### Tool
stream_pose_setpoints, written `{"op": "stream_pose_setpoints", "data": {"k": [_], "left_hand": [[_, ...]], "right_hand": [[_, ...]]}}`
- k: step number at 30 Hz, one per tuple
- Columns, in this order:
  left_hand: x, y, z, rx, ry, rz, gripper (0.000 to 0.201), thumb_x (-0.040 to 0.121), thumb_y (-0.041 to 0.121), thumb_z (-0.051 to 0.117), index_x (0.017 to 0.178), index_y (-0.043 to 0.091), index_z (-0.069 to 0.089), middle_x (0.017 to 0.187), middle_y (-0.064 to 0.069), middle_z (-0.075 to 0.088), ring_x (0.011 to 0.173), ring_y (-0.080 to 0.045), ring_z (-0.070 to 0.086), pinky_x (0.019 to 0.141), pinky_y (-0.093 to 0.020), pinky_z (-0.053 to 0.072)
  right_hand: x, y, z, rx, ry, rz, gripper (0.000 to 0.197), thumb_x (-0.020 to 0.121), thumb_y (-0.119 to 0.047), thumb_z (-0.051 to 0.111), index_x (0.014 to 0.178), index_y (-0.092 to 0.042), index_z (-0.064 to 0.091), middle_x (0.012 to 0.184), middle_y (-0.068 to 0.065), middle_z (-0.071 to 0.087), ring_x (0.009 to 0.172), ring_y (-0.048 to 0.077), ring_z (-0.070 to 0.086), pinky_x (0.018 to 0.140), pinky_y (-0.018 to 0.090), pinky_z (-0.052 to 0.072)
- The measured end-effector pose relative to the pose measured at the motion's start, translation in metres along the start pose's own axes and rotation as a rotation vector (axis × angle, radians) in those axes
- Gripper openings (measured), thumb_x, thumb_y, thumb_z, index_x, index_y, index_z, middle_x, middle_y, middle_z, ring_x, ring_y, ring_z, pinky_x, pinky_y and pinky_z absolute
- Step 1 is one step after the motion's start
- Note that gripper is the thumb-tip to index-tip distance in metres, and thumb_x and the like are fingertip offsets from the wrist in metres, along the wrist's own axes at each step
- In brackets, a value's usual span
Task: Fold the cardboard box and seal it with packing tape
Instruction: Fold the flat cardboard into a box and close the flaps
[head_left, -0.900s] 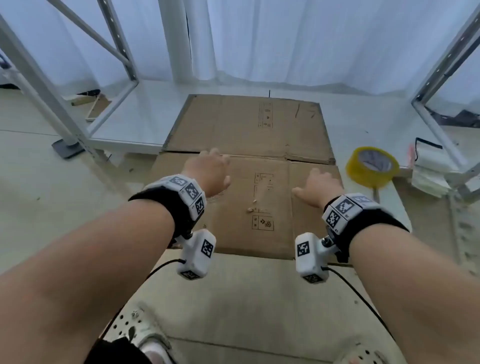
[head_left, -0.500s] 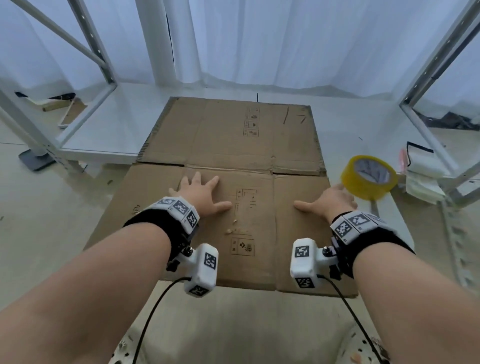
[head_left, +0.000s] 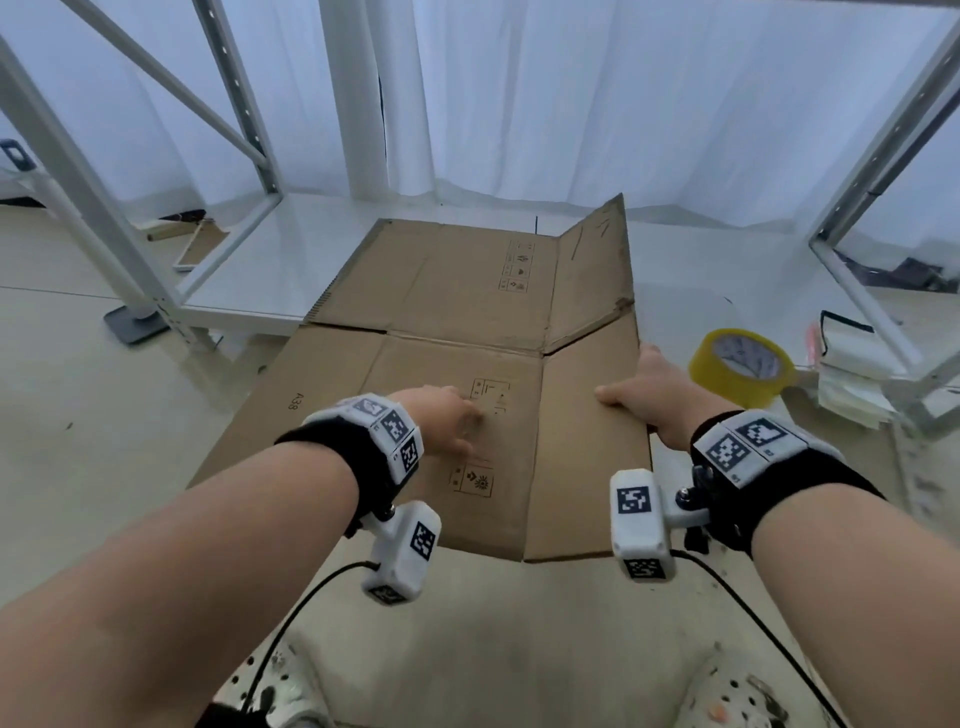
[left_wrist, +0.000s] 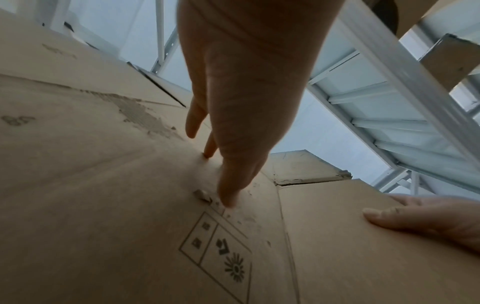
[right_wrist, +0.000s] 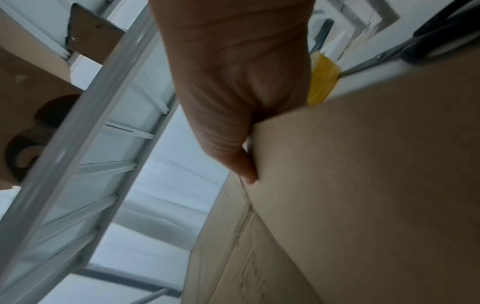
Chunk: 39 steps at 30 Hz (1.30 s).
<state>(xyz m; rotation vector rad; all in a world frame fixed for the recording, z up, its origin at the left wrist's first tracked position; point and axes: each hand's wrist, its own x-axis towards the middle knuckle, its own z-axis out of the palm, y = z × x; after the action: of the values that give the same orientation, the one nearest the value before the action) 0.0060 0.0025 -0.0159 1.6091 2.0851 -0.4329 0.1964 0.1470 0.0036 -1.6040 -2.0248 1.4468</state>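
A flattened brown cardboard box lies on a low white shelf and overhangs toward me. My left hand presses flat on its middle panel beside the printed symbols, with straight fingers on the board. My right hand grips the right edge of the right panel: the thumb lies on top and the other fingers are hidden under the board. That panel and the far right flap are tilted up along the crease. A yellow roll of packing tape stands just right of my right hand.
White metal rack posts stand at the left and right. A stack of white papers or bags lies beyond the tape. Scissors show beside the tape in the right wrist view. White curtains hang behind, and my shoes are below.
My right hand slid from lying flat on the right panel to its outer edge, took hold and lifted it, so the right side of the box now tilts up. The left hand keeps pressing.
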Motion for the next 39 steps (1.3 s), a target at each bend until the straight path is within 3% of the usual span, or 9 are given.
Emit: {"op": "stream_pose_setpoints", "data": {"k": [5, 11, 18, 22, 25, 28, 31, 35, 39], "left_hand": [[-0.02, -0.015, -0.017, 0.015, 0.13, -0.066, 0.048, 0.097, 0.007, 0.041, 0.142, 0.023, 0.038, 0.142, -0.004, 0.045, 0.126, -0.024, 0.047, 0.103, -0.04, 0.041], [-0.034, -0.041, -0.014, -0.137, 0.323, -0.12, 0.044, 0.098, 0.023, 0.044, 0.141, 0.02, 0.038, 0.14, -0.007, 0.044, 0.122, -0.026, 0.049, 0.101, -0.04, 0.041], [-0.038, -0.064, 0.012, -0.321, 0.27, -0.307, 0.097, 0.08, 0.055, 0.064, 0.151, 0.025, 0.006, 0.156, -0.013, 0.009, 0.138, -0.038, 0.025, 0.112, -0.047, 0.028], [-0.036, -0.029, 0.009, -0.327, 0.255, -0.161, 0.116, 0.066, 0.068, 0.068, 0.148, 0.039, -0.008, 0.158, -0.005, -0.013, 0.145, -0.034, -0.006, 0.115, -0.056, 0.012], [-0.036, 0.011, -0.007, -0.264, 0.298, 0.073, 0.124, 0.059, 0.072, 0.069, 0.144, 0.044, -0.017, 0.156, -0.002, -0.021, 0.144, -0.029, -0.017, 0.113, -0.061, 0.003], [-0.045, 0.037, -0.028, -0.208, 0.335, 0.292, 0.131, 0.056, 0.07, 0.072, 0.143, 0.043, -0.022, 0.157, -0.004, -0.02, 0.144, -0.028, -0.015, 0.115, -0.057, 0.003], [-0.062, 0.049, -0.046, -0.12, 0.372, 0.383, 0.125, 0.062, 0.073, 0.066, 0.146, 0.036, -0.018, 0.159, -0.007, -0.009, 0.146, -0.027, 0.001, 0.117, -0.049, 0.016], [-0.083, 0.05, -0.059, 0.212, 0.611, 0.429, 0.083, 0.086, 0.067, 0.041, 0.147, 0.014, 0.025, 0.148, -0.005, 0.038, 0.112, -0.026, 0.058, 0.088, -0.039, 0.05], [-0.093, 0.044, -0.054, 0.211, 0.908, 0.564, 0.053, 0.081, 0.036, 0.034, 0.11, 0.003, 0.063, 0.093, -0.009, 0.072, 0.052, -0.03, 0.065, 0.04, -0.033, 0.051]], "right_hand": [[-0.02, -0.012, 0.004, -0.063, 0.165, -0.138, 0.058, 0.083, -0.013, 0.066, 0.131, -0.001, 0.035, 0.118, 0.021, 0.052, 0.101, 0.036, 0.058, 0.086, 0.051, 0.053], [-0.027, -0.023, -0.017, -0.005, 0.208, -0.306, 0.036, 0.09, -0.014, 0.062, 0.121, -0.009, 0.045, 0.107, 0.011, 0.055, 0.094, 0.028, 0.058, 0.081, 0.043, 0.053], [-0.027, -0.021, -0.02, 0.076, 0.226, -0.408, 0.031, 0.088, -0.017, 0.065, 0.115, -0.02, 0.05, 0.109, 0.008, 0.06, 0.094, 0.027, 0.062, 0.08, 0.042, 0.056], [-0.026, -0.035, -0.014, 0.197, 0.225, -0.42, 0.042, 0.087, -0.016, 0.067, 0.125, -0.013, 0.051, 0.107, 0.007, 0.063, 0.086, 0.021, 0.064, 0.067, 0.028, 0.053], [-0.025, -0.051, -0.003, 0.315, 0.218, -0.405, 0.044, 0.087, -0.014, 0.067, 0.128, -0.011, 0.051, 0.106, 0.008, 0.064, 0.083, 0.02, 0.066, 0.064, 0.029, 0.055], [-0.026, -0.061, 0.004, 0.391, 0.256, -0.379, 0.039, 0.087, -0.011, 0.064, 0.124, -0.008, 0.056, 0.108, 0.011, 0.066, 0.09, 0.024, 0.067, 0.077, 0.038, 0.057], [-0.03, -0.066, 0.002, 0.505, 0.254, -0.304, 0.029, 0.088, -0.007, 0.059, 0.118, -0.005, 0.06, 0.103, 0.013, 0.067, 0.085, 0.027, 0.067, 0.073, 0.038, 0.058], [-0.046, -0.076, -0.011, 0.622, 0.146, -0.269, 0.024, 0.092, 0.004, 0.046, 0.111, -0.004, 0.059, 0.086, 0.009, 0.063, 0.071, 0.021, 0.062, 0.059, 0.031, 0.056], [-0.06, -0.089, -0.013, 0.714, 0.009, -0.266, 0.042, 0.087, 0.015, 0.042, 0.123, -0.008, 0.045, 0.099, 0.017, 0.057, 0.082, 0.029, 0.058, 0.06, 0.036, 0.055]]}}
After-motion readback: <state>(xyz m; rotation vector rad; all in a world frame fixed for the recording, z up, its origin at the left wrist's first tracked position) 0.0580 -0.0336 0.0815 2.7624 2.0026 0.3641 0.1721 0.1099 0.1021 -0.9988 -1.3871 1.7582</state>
